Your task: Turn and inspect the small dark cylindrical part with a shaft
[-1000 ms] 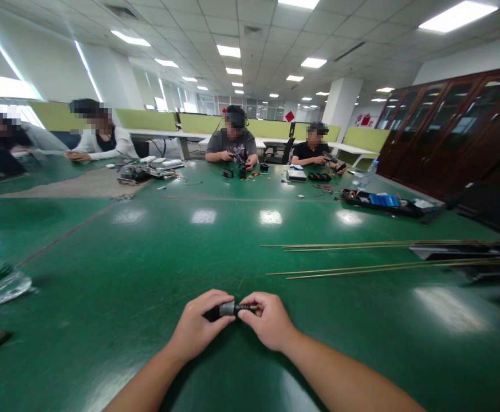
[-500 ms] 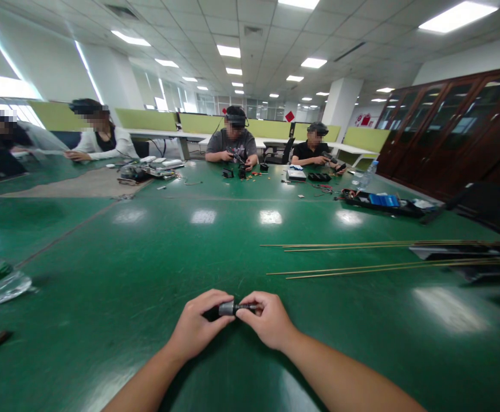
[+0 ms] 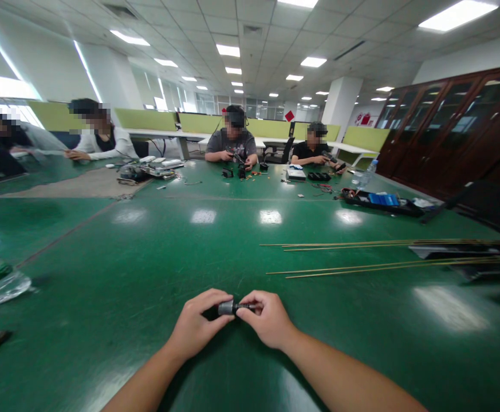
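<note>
Pinching a small metal cylinder (image 3: 227, 308) (dark stub end) — both hands' fingers (image 3: 215, 321) closed on it.

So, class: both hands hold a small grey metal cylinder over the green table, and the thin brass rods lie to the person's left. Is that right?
Not quite. The head view shows the thin brass rods on the person's right. The rest stands: left hand and right hand hold the small grey metal cylinder over the green table.

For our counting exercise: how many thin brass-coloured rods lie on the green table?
4: an upper pair of thin brass-coloured rods and a lower pair, all right of the hands; their right ends reach dark trays, which may hide more.
</note>
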The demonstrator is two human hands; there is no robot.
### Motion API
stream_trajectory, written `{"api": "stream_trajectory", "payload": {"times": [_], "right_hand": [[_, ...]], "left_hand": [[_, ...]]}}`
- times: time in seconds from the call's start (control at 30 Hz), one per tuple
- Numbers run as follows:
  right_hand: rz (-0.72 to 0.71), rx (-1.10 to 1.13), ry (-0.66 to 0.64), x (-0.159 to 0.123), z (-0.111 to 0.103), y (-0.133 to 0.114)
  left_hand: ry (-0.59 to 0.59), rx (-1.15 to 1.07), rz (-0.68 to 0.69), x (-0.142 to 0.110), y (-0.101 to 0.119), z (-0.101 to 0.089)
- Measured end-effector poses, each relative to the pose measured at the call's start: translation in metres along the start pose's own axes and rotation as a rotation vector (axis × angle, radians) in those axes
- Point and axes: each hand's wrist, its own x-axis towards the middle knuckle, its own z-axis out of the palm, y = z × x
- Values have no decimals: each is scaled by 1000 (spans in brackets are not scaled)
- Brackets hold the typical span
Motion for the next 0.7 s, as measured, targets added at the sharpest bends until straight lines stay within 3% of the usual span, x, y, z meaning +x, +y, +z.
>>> {"api": "stream_trajectory", "payload": {"times": [0.7], "right_hand": [[22, 24, 10, -1, -1, -3]], "left_hand": [[14, 10, -3, 1, 2, -1]]}}
